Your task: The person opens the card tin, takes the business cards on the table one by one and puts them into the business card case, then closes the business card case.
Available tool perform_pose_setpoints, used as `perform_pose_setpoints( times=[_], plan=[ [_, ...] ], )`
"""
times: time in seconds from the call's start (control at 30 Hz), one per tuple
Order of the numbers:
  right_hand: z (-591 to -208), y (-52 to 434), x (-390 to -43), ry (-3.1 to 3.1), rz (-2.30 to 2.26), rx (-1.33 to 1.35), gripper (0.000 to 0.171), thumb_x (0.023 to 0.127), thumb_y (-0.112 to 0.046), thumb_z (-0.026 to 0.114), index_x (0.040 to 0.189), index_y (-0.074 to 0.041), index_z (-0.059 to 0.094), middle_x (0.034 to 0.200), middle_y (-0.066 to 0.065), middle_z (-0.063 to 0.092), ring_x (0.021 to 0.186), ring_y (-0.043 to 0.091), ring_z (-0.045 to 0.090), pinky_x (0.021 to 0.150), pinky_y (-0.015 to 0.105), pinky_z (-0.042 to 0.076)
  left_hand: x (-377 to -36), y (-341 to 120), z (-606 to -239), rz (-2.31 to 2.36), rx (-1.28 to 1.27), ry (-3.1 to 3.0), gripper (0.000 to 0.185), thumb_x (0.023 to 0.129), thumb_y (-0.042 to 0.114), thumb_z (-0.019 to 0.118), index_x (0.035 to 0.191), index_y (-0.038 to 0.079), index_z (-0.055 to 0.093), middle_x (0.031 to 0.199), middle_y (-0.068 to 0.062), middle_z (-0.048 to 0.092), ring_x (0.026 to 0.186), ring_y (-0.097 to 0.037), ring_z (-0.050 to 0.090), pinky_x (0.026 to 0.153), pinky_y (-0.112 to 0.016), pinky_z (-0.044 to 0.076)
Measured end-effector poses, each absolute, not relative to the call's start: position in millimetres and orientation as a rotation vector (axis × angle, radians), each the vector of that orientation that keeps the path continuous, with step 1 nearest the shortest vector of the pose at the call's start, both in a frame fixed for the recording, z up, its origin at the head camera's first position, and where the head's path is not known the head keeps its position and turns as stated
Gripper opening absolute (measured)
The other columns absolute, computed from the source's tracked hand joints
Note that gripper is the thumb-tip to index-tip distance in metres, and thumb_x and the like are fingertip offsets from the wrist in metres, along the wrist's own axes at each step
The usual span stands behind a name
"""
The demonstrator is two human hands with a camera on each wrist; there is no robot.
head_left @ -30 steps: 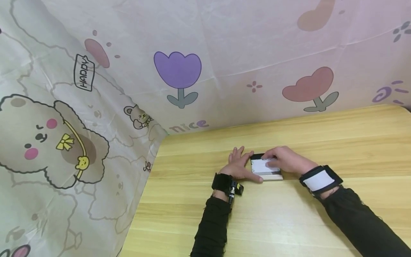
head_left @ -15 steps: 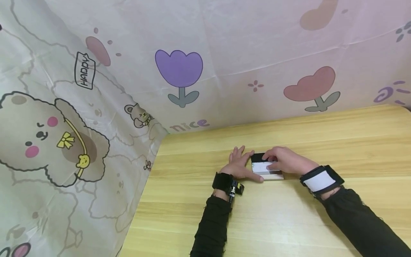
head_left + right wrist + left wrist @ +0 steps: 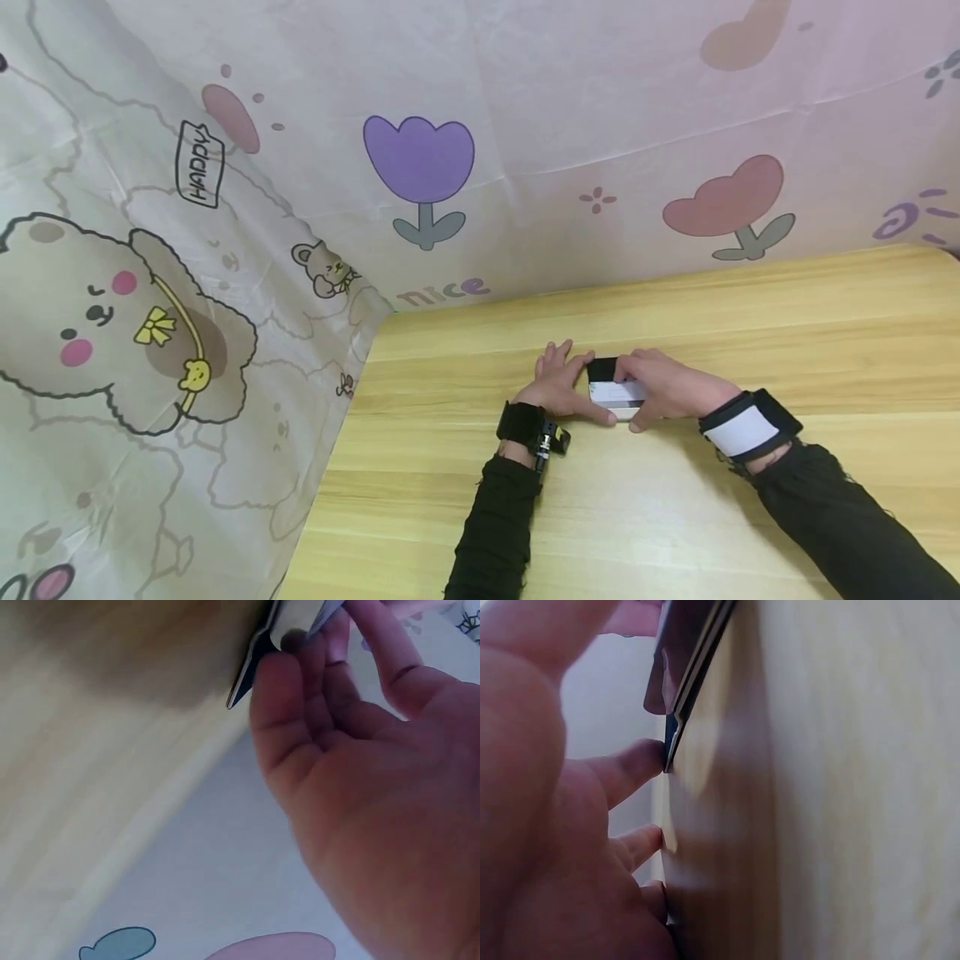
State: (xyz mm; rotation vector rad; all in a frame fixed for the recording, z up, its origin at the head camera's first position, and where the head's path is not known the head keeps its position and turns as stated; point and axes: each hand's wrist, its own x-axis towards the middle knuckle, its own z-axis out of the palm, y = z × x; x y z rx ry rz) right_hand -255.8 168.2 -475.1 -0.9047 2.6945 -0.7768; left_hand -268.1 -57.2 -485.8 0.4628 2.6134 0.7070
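Note:
A small flat card stack (image 3: 613, 392), black at the far end and white on top, lies on the wooden table (image 3: 675, 500). My right hand (image 3: 669, 388) pinches it, fingers over the top and thumb at the near edge. In the right wrist view the stack (image 3: 289, 619) sits between thumb and fingers (image 3: 285, 697). My left hand (image 3: 557, 385) lies flat on the table beside the stack, its thumb along the stack's left near corner. In the left wrist view the stack's dark edge (image 3: 694, 671) slants away from the table (image 3: 840, 787) above my left fingers (image 3: 630, 769).
A cartoon-print cloth (image 3: 420, 167) with tulips and bears hangs as a wall behind the table and down its left side. The table's left edge (image 3: 337, 450) runs close to my left arm. Bare wood stretches to the right and toward me.
My right hand has slid further over the card stack and its thumb has come round to the near edge, covering most of the white face. My left hand has stayed put.

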Motion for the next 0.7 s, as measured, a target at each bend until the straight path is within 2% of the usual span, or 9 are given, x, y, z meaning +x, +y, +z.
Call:
perform_pose_setpoints(
  times=[0.3, 0.43, 0.5, 0.57, 0.7],
  plan=[
    [-472.9, 169.3, -255.3, 2.681, -0.815, -0.944, 0.054, 0.063, -0.021, 0.100, 0.101, -0.010, 0.063, 0.100, 0.003, 0.061, 0.092, 0.024, 0.053, 0.074, 0.034, 0.049, -267.5, -56.3, -484.7, 0.718, 0.462, 2.609, 0.112, 0.072, 0.056, 0.090, 0.164, 0.034, 0.030, 0.174, 0.000, -0.002, 0.158, -0.028, -0.016, 0.123, -0.065, 0.010],
    [-472.4, 168.5, -254.3, 2.682, -0.813, -0.919, 0.057, 0.063, -0.024, 0.100, 0.104, -0.009, 0.064, 0.101, 0.005, 0.061, 0.093, 0.025, 0.053, 0.074, 0.035, 0.049, -266.8, -56.7, -484.0, 0.725, 0.462, 2.609, 0.111, 0.071, 0.055, 0.091, 0.163, 0.034, 0.032, 0.174, -0.001, -0.002, 0.158, -0.028, -0.015, 0.123, -0.066, 0.010],
    [-473.0, 169.4, -253.8, 2.707, -0.801, -0.905, 0.065, 0.062, -0.029, 0.100, 0.112, -0.006, 0.065, 0.106, 0.010, 0.061, 0.097, 0.029, 0.053, 0.076, 0.039, 0.050, -266.8, -56.6, -483.9, 0.735, 0.460, 2.610, 0.110, 0.071, 0.054, 0.092, 0.162, 0.034, 0.034, 0.174, -0.001, -0.001, 0.158, -0.029, -0.014, 0.123, -0.066, 0.011],
    [-475.1, 171.0, -254.1, 2.756, -0.776, -0.873, 0.081, 0.061, -0.038, 0.100, 0.124, -0.003, 0.063, 0.118, 0.018, 0.060, 0.107, 0.037, 0.052, 0.084, 0.047, 0.051, -266.3, -56.0, -483.9, 0.740, 0.457, 2.620, 0.108, 0.070, 0.053, 0.093, 0.161, 0.035, 0.037, 0.174, -0.002, 0.001, 0.159, -0.030, -0.012, 0.122, -0.067, 0.013],
    [-481.0, 175.8, -256.0, 2.830, -0.713, -0.788, 0.119, 0.059, -0.060, 0.096, 0.148, 0.003, 0.048, 0.145, 0.034, 0.044, 0.127, 0.053, 0.040, 0.100, 0.067, 0.042, -264.7, -54.5, -484.7, 0.745, 0.430, 2.632, 0.105, 0.067, 0.052, 0.095, 0.156, 0.038, 0.042, 0.174, -0.001, 0.006, 0.159, -0.031, -0.007, 0.120, -0.069, 0.019]
  ],
)
